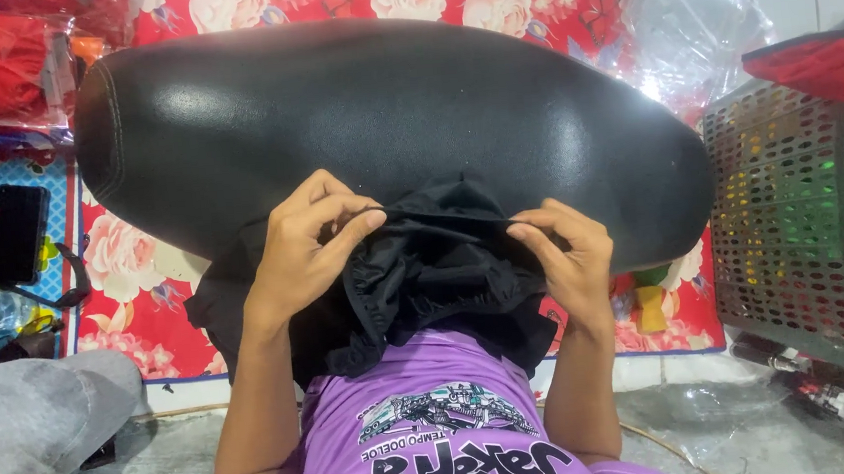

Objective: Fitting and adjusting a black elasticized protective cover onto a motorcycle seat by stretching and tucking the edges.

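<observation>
**Both hands pinched on the bunched black cloth**

Pinched shut between thumb and fingertips, the left hand (304,248) holds a fold of the gathered black fabric with an elasticated, ruffled edge (434,266); the right hand (566,256) is closed in the same way on the opposite end of that edge. The cloth hangs bunched between the two grips, in front of the person's purple printed shirt (437,426), with its upper fold lying against the near side of the long, rounded black leatherette seat (383,120).

The seat lies just beyond both hands, its long axis running left to right across the view, the broader end on the left and the narrower end on the right. The left hand sits a little higher and nearer to the seat's near edge than the right.

Under the seat is a red floral mat (135,290). A grey-green perforated plastic basket (793,228) stands to the right, and a dark phone (18,234) lies to the left.
</observation>
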